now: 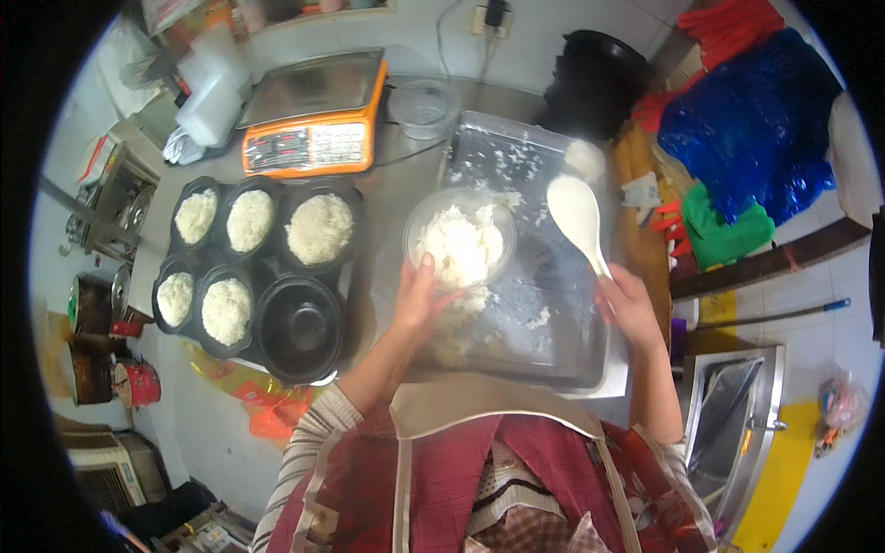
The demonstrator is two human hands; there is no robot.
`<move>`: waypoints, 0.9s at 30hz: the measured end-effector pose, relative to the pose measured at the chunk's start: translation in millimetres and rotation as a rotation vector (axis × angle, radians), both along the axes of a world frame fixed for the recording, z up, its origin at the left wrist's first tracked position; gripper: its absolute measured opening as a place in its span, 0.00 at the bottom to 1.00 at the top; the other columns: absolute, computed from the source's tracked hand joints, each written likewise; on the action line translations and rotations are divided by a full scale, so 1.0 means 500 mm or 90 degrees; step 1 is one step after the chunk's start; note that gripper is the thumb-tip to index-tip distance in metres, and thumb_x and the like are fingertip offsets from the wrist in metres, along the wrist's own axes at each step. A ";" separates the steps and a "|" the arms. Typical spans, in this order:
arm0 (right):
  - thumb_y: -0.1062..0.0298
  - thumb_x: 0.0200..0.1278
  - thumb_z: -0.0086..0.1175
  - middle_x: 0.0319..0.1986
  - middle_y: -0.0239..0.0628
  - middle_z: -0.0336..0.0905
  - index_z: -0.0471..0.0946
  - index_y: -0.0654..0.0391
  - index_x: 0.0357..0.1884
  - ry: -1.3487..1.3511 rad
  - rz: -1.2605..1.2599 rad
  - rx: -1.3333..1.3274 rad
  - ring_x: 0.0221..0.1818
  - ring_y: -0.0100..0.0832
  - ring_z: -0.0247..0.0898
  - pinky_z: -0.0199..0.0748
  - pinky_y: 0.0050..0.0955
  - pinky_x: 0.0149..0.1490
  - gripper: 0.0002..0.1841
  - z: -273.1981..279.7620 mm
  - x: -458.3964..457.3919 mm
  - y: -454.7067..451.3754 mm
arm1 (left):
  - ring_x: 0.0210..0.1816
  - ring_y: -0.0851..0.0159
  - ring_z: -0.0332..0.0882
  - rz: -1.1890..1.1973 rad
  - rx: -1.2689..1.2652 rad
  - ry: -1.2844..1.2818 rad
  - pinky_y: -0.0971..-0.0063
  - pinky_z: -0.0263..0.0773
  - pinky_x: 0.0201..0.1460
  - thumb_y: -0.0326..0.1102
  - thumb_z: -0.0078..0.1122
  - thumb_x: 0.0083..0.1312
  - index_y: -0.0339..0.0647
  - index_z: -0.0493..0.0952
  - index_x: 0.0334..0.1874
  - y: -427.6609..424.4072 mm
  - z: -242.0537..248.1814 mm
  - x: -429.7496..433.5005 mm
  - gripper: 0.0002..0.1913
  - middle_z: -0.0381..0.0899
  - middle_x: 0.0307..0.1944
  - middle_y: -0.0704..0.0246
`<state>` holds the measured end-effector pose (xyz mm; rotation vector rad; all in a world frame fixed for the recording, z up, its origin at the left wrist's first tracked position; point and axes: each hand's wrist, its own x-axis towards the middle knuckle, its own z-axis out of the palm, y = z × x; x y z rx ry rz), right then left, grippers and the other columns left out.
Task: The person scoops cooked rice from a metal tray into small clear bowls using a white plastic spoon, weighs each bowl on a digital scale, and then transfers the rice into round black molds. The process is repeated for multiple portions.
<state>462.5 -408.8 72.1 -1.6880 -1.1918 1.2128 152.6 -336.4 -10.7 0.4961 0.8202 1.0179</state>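
Note:
My left hand grips the near left rim of a clear plastic bowl, thumb over the edge. White cooked rice is heaped in it. In my right hand is a white rice paddle, its blade pointing away from me over the right side of a metal tray. Rice grains and clumps are scattered on that tray, and a rice lump sits in its far right corner. To the left stand black bowls in two rows; several hold rice, and the near right one holds none.
Behind the black bowls is an orange digital scale with a metal platform. A clear plastic tub stands beside it. A stack of black bowls is at the back right. Blue plastic and a green glove hang right.

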 end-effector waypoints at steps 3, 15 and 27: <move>0.64 0.71 0.43 0.21 0.25 0.68 0.74 0.57 0.52 0.044 -0.009 -0.057 0.15 0.17 0.61 0.56 0.17 0.18 0.14 -0.027 0.004 -0.023 | 0.64 0.56 0.64 0.027 0.033 -0.092 0.56 0.71 0.57 0.54 0.44 0.71 0.46 0.49 0.70 0.059 0.025 -0.051 0.32 0.59 0.67 0.63; 0.58 0.70 0.45 0.22 0.29 0.73 0.72 0.54 0.57 -0.025 -0.049 -0.140 0.15 0.19 0.63 0.61 0.19 0.20 0.18 -0.136 -0.040 -0.059 | 0.56 0.53 0.73 0.218 0.237 0.113 0.55 0.74 0.51 0.57 0.47 0.68 0.42 0.57 0.66 0.544 0.139 -0.344 0.32 0.66 0.62 0.58; 0.69 0.59 0.55 0.34 0.53 0.77 0.73 0.50 0.57 -0.449 0.220 0.099 0.36 0.54 0.74 0.72 0.43 0.42 0.21 -0.138 -0.176 0.072 | 0.60 0.45 0.66 0.343 -0.091 0.091 0.48 0.69 0.57 0.60 0.52 0.64 0.36 0.57 0.66 0.646 0.083 -0.341 0.38 0.63 0.60 0.52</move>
